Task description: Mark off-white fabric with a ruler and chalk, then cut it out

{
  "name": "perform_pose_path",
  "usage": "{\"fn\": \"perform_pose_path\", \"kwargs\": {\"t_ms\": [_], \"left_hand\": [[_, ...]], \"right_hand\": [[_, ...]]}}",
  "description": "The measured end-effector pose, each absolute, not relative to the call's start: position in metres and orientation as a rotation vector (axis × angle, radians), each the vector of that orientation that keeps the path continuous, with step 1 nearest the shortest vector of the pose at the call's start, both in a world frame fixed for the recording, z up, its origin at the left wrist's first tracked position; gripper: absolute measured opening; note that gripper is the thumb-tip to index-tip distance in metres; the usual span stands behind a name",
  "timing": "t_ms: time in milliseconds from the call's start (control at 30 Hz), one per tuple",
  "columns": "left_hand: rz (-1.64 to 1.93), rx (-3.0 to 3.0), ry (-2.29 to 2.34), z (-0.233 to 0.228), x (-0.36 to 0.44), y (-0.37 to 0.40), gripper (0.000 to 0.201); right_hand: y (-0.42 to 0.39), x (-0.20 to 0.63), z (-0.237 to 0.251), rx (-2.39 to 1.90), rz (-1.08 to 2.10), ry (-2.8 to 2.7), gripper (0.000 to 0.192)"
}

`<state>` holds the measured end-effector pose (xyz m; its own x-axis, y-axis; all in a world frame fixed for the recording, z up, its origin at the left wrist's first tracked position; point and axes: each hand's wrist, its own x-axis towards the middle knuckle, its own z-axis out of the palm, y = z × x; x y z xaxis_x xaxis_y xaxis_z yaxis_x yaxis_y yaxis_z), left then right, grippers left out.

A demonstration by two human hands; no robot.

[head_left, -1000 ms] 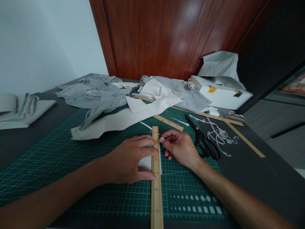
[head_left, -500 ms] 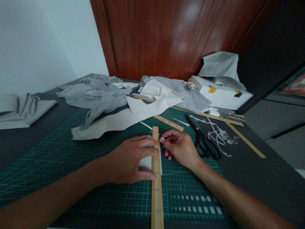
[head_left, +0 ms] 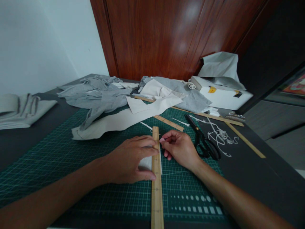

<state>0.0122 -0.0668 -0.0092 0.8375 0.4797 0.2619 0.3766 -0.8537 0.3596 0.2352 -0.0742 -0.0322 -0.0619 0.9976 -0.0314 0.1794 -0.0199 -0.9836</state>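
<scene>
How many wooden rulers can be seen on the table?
3. One ruler lies under the left hand, one short ruler beyond it, one long ruler at right. Fabric may hide others.

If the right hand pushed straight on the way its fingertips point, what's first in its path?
The right hand, pinching a pink chalk, points left at the wooden ruler. It would probably meet the ruler's edge first, then the left hand pressing on it.

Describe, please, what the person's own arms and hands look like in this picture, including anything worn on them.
Both forearms are bare as far as the picture shows: no sleeves, no gloves. The left hand and the right hand carry no ring, watch or bracelet that can be seen, and no markings or tattoos show. The nails look short and plain. The upper arms lie outside the view.
</scene>
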Motion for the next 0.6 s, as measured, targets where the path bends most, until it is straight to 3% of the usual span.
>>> {"fn": "perform_pose_path", "kwargs": {"t_ms": [600], "left_hand": [[0.496, 2.706, 0.628, -0.01, 0.012, -0.066, 0.051]], "right_hand": [[-0.091, 0.233, -0.034, -1.317, 1.243, -1.361, 0.017]]}}
